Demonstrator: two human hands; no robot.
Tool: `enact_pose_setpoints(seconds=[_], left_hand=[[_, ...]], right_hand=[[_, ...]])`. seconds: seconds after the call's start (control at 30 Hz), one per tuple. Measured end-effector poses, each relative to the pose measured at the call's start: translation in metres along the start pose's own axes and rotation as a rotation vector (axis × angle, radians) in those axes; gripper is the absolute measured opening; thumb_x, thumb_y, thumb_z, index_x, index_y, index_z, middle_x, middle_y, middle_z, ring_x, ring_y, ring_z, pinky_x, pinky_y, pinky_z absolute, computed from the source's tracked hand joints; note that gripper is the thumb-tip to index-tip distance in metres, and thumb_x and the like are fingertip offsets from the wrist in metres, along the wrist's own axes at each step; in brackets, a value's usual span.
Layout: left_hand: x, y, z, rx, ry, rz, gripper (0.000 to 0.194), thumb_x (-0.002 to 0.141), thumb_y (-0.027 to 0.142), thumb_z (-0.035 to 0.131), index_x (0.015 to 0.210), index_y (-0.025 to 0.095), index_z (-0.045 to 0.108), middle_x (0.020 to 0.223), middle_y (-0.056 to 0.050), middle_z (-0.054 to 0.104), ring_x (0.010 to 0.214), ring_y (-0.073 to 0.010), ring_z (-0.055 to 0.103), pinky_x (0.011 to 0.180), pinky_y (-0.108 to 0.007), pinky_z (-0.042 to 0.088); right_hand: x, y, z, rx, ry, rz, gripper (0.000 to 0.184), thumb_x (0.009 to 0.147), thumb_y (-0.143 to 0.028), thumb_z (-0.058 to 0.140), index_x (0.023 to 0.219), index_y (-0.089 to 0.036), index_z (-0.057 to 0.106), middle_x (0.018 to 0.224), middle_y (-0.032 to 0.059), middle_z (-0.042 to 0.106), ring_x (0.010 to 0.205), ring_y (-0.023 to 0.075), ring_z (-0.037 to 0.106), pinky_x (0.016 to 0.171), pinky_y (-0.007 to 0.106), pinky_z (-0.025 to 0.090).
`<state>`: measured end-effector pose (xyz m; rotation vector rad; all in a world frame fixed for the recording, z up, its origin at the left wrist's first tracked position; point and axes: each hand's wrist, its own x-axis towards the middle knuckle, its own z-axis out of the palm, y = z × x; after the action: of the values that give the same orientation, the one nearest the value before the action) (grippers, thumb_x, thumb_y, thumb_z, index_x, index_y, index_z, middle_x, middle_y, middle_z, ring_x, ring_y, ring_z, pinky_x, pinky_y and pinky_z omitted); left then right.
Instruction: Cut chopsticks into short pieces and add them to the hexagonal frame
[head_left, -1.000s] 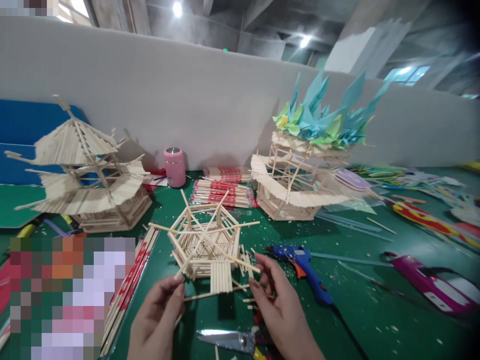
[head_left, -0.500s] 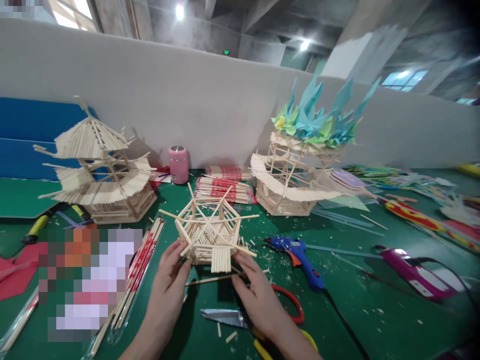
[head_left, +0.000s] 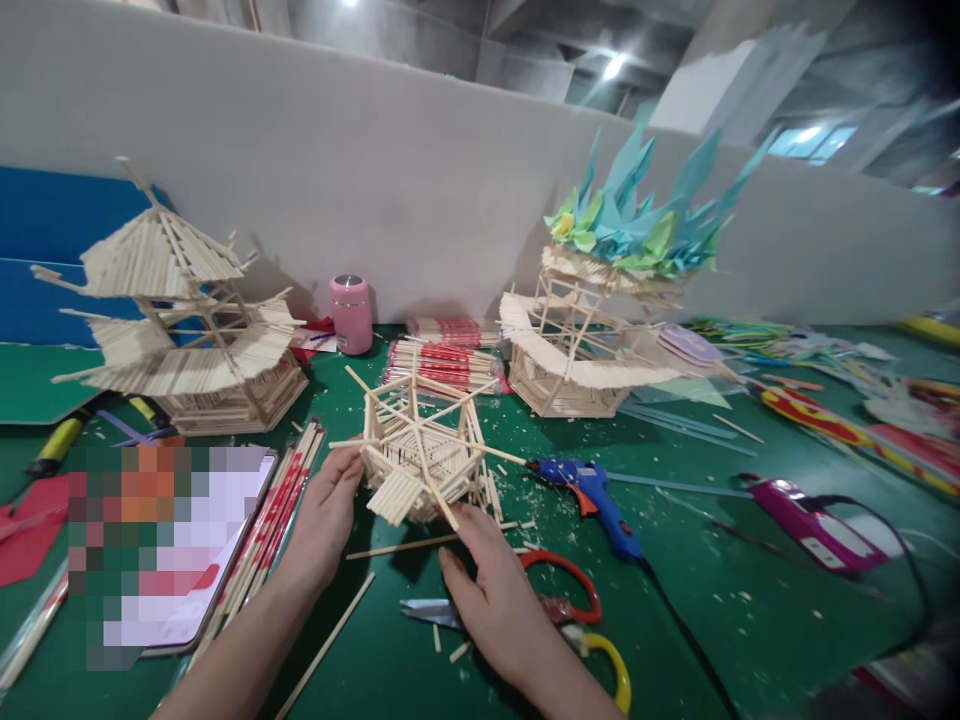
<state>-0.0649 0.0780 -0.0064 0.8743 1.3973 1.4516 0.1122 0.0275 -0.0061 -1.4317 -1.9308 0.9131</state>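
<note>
A small six-sided frame of thin wooden sticks (head_left: 424,462) stands in front of me, with spokes meeting at its centre and a short slatted panel (head_left: 396,497) sloping out at its front left. At its left side my left hand (head_left: 330,510) grips it, the fingertips partly hidden behind the frame. My right hand (head_left: 484,575) holds the lower front right, fingers by the end of one spoke and thumb apart below. Under the right hand lie scissors (head_left: 571,580) with red and yellow handles. A loose stick (head_left: 401,547) lies just in front of the frame.
Two larger stick pavilions stand behind, one left (head_left: 187,350) and one right (head_left: 570,370) topped with blue paper. A blue glue gun (head_left: 596,500) lies at right, its cord running forward. Bagged sticks (head_left: 442,365), a pink flask (head_left: 351,315) and a phone (head_left: 225,560) surround the work.
Both hands have turned the stick frame, so its slatted panel has swung from front right to front left. The left hand has shifted back along its side. The view has moved slightly.
</note>
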Motion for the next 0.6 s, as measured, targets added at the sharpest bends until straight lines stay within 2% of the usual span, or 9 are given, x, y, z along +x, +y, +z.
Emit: enact_pose_setpoints(seconds=[0.13,0.27,0.4,0.5,0.6], left_hand=[[0.005,-0.004,-0.001,0.108,-0.136,0.072,0.023,0.087,0.032,0.056,0.101,0.016,0.063,0.113,-0.007,0.064,0.105,-0.0242,0.059,0.092,-0.05,0.042],[0.006,-0.005,-0.006,0.239,-0.143,0.119,0.025,0.088,0.035,0.051,0.101,0.016,0.062,0.112,-0.008,0.065,0.106,-0.0242,0.058,0.092,-0.048,0.042],[-0.003,0.0,-0.021,0.448,-0.098,0.205,0.028,0.085,0.035,0.048,0.103,0.018,0.061,0.111,-0.01,0.064,0.105,-0.0252,0.058,0.088,-0.038,0.043],[-0.021,0.006,-0.037,0.685,-0.135,0.292,0.022,0.082,0.037,0.048,0.087,0.02,0.062,0.092,-0.007,0.064,0.087,-0.0246,0.059,0.077,-0.037,0.044],[-0.044,0.011,-0.047,0.948,-0.312,0.358,0.022,0.08,0.035,0.05,0.066,0.021,0.059,0.067,-0.004,0.062,0.07,-0.0244,0.056,0.066,-0.037,0.041]], right_hand=[[0.005,0.003,0.0,-0.006,0.03,-0.022,0.043,0.08,-0.011,0.044,0.121,-0.013,0.056,0.118,0.015,0.058,0.113,0.0268,0.051,0.098,0.043,0.04],[0.005,0.007,0.001,-0.003,0.031,-0.022,0.044,0.081,-0.012,0.043,0.124,-0.012,0.054,0.123,0.0152,0.056,0.116,0.0263,0.048,0.101,0.043,0.036],[0.008,0.011,0.0,0.009,0.026,-0.02,0.042,0.083,-0.014,0.042,0.123,-0.012,0.054,0.124,0.0152,0.055,0.117,0.0252,0.048,0.102,0.043,0.036],[0.012,0.013,0.0,0.012,0.037,-0.012,0.04,0.083,-0.017,0.042,0.121,-0.011,0.055,0.123,0.0157,0.056,0.116,0.0253,0.049,0.101,0.042,0.037],[0.015,0.015,-0.001,0.011,0.049,0.011,0.042,0.084,-0.02,0.042,0.122,-0.007,0.053,0.124,0.0178,0.055,0.116,0.0261,0.049,0.1,0.043,0.038]])
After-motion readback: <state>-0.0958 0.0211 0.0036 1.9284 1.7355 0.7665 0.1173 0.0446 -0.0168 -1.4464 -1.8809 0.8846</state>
